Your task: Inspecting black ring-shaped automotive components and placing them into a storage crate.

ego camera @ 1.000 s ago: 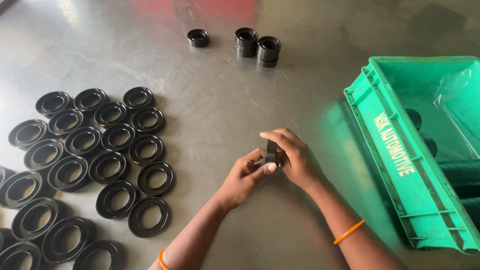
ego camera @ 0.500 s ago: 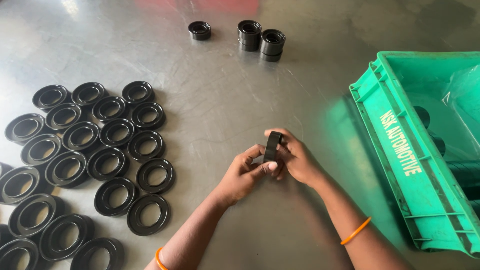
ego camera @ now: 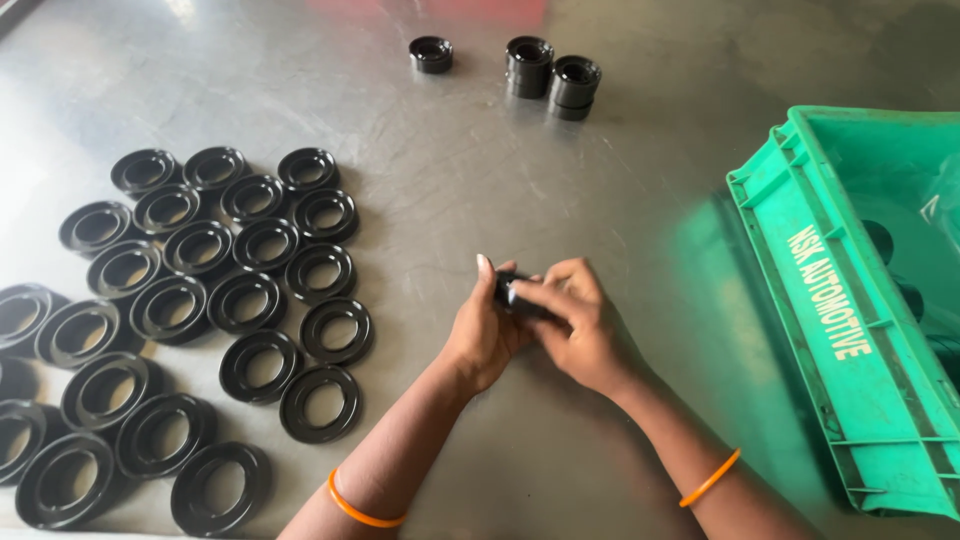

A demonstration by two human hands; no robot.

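Note:
Both of my hands meet over the middle of the metal table [ego camera: 430,180], closed together on one small black rubber ring [ego camera: 510,293]. My left hand [ego camera: 485,330] cups it from the left, thumb raised. My right hand [ego camera: 580,325] covers it from the right, fingers wrapped over the top, so most of the ring is hidden. An orange bangle sits on each forearm. To the left lie several rows of black ring seals [ego camera: 210,290], laid flat and touching one another.
A green plastic crate [ego camera: 850,330] stands at the right edge, with dark parts inside it. At the far side of the table sit a single small black ring [ego camera: 431,53] and two short stacks of rings [ego camera: 552,75].
The ring stood upright between my fingertips half a second ago; now my hands have closed over it and hold it lower. The view has shifted slightly.

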